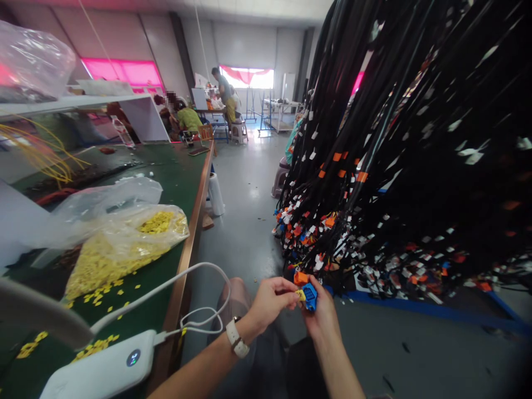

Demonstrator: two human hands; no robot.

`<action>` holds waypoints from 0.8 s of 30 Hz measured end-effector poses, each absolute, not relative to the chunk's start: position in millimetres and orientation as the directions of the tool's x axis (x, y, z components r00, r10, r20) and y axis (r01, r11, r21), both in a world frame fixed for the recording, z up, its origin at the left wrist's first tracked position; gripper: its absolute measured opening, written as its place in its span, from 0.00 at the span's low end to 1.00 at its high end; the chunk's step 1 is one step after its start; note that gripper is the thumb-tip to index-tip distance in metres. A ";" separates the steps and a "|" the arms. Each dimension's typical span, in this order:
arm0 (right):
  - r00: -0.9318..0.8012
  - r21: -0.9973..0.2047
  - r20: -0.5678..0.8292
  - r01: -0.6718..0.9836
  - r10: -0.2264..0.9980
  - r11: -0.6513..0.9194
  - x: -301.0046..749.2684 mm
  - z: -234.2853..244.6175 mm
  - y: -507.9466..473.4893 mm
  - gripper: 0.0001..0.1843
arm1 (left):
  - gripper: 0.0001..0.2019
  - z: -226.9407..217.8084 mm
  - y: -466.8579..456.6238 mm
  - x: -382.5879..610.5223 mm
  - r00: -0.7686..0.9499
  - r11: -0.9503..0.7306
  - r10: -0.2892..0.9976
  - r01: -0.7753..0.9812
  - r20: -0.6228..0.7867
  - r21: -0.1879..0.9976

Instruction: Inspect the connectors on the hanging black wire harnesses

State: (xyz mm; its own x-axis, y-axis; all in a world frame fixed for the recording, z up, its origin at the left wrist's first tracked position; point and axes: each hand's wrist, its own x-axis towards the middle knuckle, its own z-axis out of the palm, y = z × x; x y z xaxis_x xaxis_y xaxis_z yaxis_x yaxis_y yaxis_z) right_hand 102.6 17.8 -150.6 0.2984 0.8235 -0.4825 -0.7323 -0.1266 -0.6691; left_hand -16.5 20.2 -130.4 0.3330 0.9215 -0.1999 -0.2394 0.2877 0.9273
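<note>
The left hand (pixel 270 303) has its thumb and forefinger pinched together on a small yellow piece (pixel 301 295), which meets the face of a blue connector (pixel 310 297). The right hand (pixel 325 318) grasps that connector, its fingers curled around the far side. An orange connector (pixel 301 278) sits just beyond, close against the blue one; whether the right fingers hold it too, I cannot tell. All three are low in the scene, right of the table (pixel 177 191), above the person's lap.

The blue connector is angular, with a recessed, slotted face; the yellow piece is small and blocky. A watch (pixel 238 338) with a pale strap circles the left wrist. On the near left, a smooth white power bank (pixel 103 363) feeds a looping white cable (pixel 183 274). Behind it a clear, crumpled bag (pixel 120 244) bulges with flat yellow bits, some of them scattered on the table.

The tabletop is green with a brown edge. On the right hang dense black cables (pixel 374 127), their lower ends crowded with white, orange, red and blue connectors. The grey floor (pixel 245 188) runs far back to a standing person (pixel 225 91), a stool (pixel 239 132) and pink-covered windows (pixel 124 71).
</note>
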 end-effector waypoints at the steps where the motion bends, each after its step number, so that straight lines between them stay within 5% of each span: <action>1: 0.298 -0.653 -0.512 -0.744 0.806 -0.140 101.8 -149.4 17.7 0.08 | 0.13 -131.3 19.7 -16.2 0.326 0.261 0.928 -0.233 -0.178 0.937; 9: 0.309 -0.647 -0.533 -0.749 0.788 -0.144 95.3 -139.6 14.1 0.08 | 0.08 -131.7 16.4 -13.9 0.277 0.130 0.956 -0.109 -0.096 0.985; 24: 0.302 -0.618 -0.507 -0.780 0.807 -0.096 93.4 -156.0 15.5 0.10 | 0.10 -128.6 12.0 -8.1 0.225 0.233 0.957 -0.208 -0.185 0.950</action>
